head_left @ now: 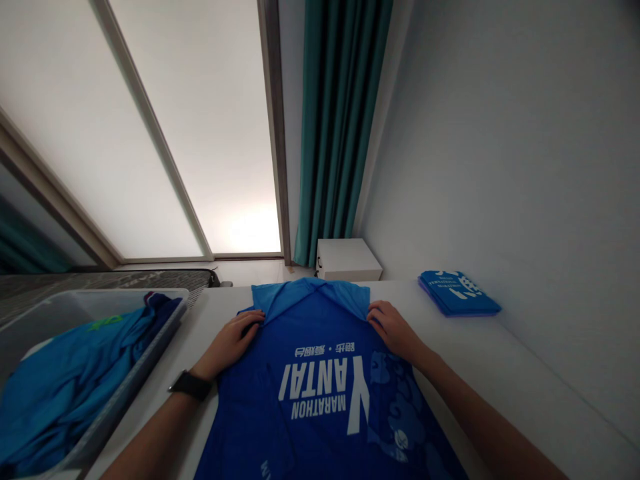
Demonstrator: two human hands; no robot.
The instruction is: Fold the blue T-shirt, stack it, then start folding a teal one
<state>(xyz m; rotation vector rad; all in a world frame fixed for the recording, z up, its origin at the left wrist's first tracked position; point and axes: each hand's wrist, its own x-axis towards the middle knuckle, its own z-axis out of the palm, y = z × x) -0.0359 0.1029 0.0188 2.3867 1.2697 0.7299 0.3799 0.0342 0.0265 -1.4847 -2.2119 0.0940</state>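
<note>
A blue T-shirt (320,393) with white "MARATHON" lettering lies flat on the white table (500,373), its far end folded over in lighter blue. My left hand (233,343), with a dark watch on the wrist, pinches the shirt's far left corner at the fold. My right hand (395,327) grips the far right corner of the same fold. Both hands have their fingers closed on the cloth.
A grey plastic bin (145,360) at the left holds several crumpled blue garments. A folded stack of blue shirts (457,293) lies at the far right by the wall. A white box (347,260), a teal curtain (340,127) and a window stand behind the table.
</note>
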